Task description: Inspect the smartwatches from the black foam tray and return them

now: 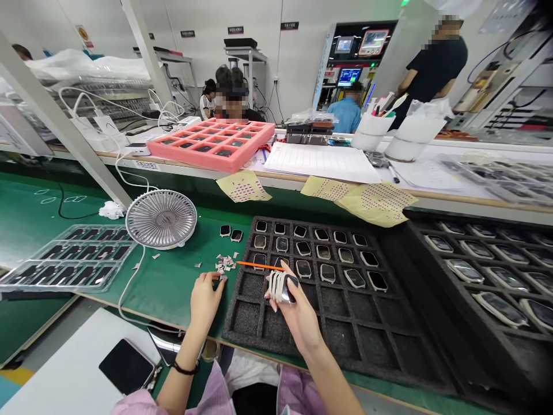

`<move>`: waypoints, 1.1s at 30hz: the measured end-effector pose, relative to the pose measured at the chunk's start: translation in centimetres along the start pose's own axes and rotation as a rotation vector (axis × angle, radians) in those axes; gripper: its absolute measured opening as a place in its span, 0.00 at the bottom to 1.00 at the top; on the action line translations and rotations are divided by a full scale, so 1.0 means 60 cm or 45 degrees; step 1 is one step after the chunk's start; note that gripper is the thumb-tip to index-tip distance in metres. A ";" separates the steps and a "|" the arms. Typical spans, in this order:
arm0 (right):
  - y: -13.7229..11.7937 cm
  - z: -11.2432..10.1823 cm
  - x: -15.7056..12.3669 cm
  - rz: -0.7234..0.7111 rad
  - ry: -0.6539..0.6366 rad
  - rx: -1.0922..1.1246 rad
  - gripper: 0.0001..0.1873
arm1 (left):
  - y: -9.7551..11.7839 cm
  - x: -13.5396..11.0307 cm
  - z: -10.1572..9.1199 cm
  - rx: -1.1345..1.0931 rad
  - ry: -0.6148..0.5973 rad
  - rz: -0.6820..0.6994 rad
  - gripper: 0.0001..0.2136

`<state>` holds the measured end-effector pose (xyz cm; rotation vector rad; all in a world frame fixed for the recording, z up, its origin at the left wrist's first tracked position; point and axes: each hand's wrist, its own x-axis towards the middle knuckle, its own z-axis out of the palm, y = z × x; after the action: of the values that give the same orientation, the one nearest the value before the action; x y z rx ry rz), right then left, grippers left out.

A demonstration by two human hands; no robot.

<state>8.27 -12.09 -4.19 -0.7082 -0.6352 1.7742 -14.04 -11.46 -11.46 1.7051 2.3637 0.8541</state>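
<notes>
- Left hand (206,302): fingertips drawn together at the edge of a pile of small white-and-pink scraps (224,264) on the green bench mat (181,300); I cannot tell whether it pinches a scrap; one black bracelet (184,368) circles the wrist
- Right hand (298,314): fingers clamped on one smartwatch body (281,287), which is bound with white strips and sits just above a black foam tray (246,340)
- One thin orange stick (259,265) lies across the tray's left side, its end reaching the right hand's fingers (288,271)
- The tray holds 18 smartwatch bodies (323,252) in three rows of six, one partly hidden behind the right hand
- Two more bodies (230,232) lie on the mat beside the tray
- Beyond them: one white desk fan (161,219) and one clear plastic tray (64,259)
- Further right: a second black foam tray (479,271) with more than ten larger bodies
- Three yellowish sheets with red dots (375,203) lie along the bench edge
- On the far bench: one pink foam tray (211,144) and two white cups (415,132)
- One phone (126,366) lies on a white board near the left arm
</notes>
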 end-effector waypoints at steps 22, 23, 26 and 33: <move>-0.016 -0.021 -0.002 0.575 -0.289 0.189 0.22 | 0.183 -0.017 -0.138 -0.503 -0.142 1.532 0.12; -0.016 -0.022 -0.003 0.580 -0.294 0.195 0.22 | 0.184 -0.015 -0.140 -0.481 -0.177 1.554 0.13; -0.018 -0.022 -0.004 0.598 -0.322 0.213 0.21 | 0.186 -0.012 -0.148 -0.391 -0.251 1.605 0.15; -0.013 -0.025 -0.006 0.717 -0.441 0.261 0.15 | 0.194 -0.001 -0.166 -0.454 -0.427 1.623 0.14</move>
<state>9.97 -12.07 -4.62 -0.4636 -0.4944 2.4788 -8.16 -12.80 2.63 2.7617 0.6504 0.8631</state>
